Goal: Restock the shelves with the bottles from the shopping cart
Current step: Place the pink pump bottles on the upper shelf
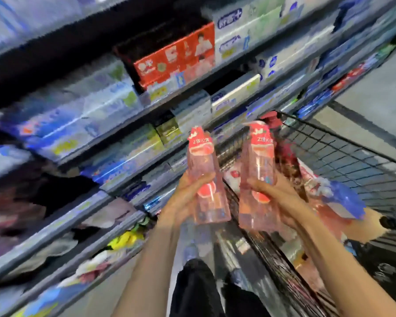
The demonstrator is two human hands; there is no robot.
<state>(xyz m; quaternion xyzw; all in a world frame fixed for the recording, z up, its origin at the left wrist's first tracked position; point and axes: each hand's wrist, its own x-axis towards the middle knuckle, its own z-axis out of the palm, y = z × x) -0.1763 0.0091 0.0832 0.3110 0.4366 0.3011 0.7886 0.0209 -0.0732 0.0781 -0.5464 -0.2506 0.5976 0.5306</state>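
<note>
Shelves [114,143] at left, shopping cart [343,156] at right, two held bottles [206,177] between them

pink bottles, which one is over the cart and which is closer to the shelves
The pink bottle in the right hand is over the shopping cart; the pink bottle in the left hand is the one closer to the shelves.
</note>
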